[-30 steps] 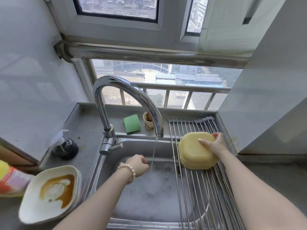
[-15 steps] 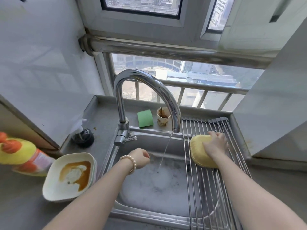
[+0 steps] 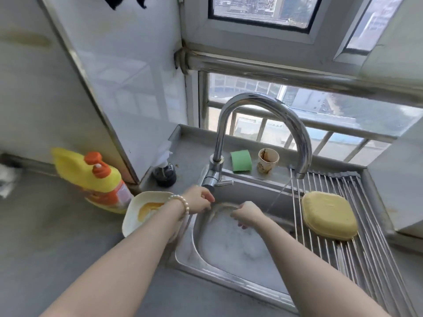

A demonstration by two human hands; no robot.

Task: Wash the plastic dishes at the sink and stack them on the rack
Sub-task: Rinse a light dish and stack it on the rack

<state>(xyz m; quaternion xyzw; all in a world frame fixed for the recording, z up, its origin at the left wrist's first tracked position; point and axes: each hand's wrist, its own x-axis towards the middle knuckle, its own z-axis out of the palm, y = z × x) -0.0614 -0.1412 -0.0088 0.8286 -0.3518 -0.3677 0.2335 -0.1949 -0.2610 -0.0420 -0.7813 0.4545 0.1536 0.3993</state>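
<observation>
A yellow plastic dish lies upside down on the metal roll-up rack over the right side of the sink. A white dish smeared with orange-brown sauce sits on the counter left of the sink, partly behind my left forearm. My left hand, with a pearl bracelet at the wrist, hovers over the sink's back left corner with loosely curled fingers and holds nothing. My right hand hangs over the basin just left of the thin water stream, fingers relaxed and pointing down, empty.
The curved tap runs a thin stream into the foamy basin. A green sponge and a stained paper cup sit on the back ledge. A yellow detergent bottle and a dark drain stopper stand at left.
My right hand let go of the yellow dish on the rack and moved left over the basin. The left hand shifted slightly towards the sink's back left corner. The view turned left.
</observation>
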